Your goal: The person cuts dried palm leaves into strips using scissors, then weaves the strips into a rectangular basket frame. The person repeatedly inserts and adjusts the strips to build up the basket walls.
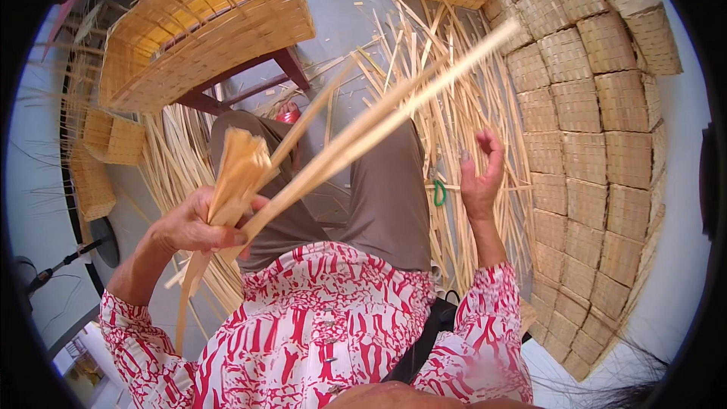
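Likely light and springy, basketry splints [240, 167] best gripped mid-bundle are clenched by the left hand [198, 221], centre left; the right hand [483, 182], centre right, is empty.

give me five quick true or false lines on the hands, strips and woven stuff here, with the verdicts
1. The left hand grips a bundle of pale strips. True.
2. The right hand is clenched around a basket rim. False: it is raised with fingers open and looks empty.
3. Woven pieces are packed in rows on the picture's right. True.
4. A green loop lies to the left of the person's legs. False: it lies to their right, among loose strips.
5. The person's trousers are bright yellow. False: they are greyish brown.
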Tool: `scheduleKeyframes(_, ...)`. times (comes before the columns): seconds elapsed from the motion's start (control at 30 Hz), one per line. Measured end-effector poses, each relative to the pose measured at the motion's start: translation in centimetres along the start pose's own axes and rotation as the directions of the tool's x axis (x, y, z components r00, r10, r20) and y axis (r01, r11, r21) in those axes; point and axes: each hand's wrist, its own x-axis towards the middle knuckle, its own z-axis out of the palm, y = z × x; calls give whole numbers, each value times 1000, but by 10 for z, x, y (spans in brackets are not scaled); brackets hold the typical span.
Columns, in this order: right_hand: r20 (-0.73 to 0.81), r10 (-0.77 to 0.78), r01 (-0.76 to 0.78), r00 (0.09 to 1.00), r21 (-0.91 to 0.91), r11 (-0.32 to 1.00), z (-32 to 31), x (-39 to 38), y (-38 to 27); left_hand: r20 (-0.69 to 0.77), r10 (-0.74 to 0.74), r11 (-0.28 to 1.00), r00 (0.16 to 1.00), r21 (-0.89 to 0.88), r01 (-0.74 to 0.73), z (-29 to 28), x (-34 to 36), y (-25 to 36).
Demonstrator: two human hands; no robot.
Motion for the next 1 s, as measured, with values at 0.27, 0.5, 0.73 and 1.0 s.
scheduleKeyframes(0.27, 580, -494, 651, 648, -87, 754, -10, 19, -143, 312, 39, 998, 949, -59, -22, -2, 14, -61)
scheduleKeyframes(0.5, 724, -295, 609, 623, -212, 764, -6, 10, -109, 403, 28, 990, 915, -137, 30, -19, 29, -105)
scheduleKeyframes(0.73, 883, -195, 637, 428, -141, 758, -44, 16, -99, 392, 79, 988, 917, 95, -126, -22, 44, -91)
scheduleKeyframes(1.0, 898, -238, 723, 370, -118, 681, -21, 27, -118, 107, 170, 703, 980, 684, -197, -22, 26, -51)
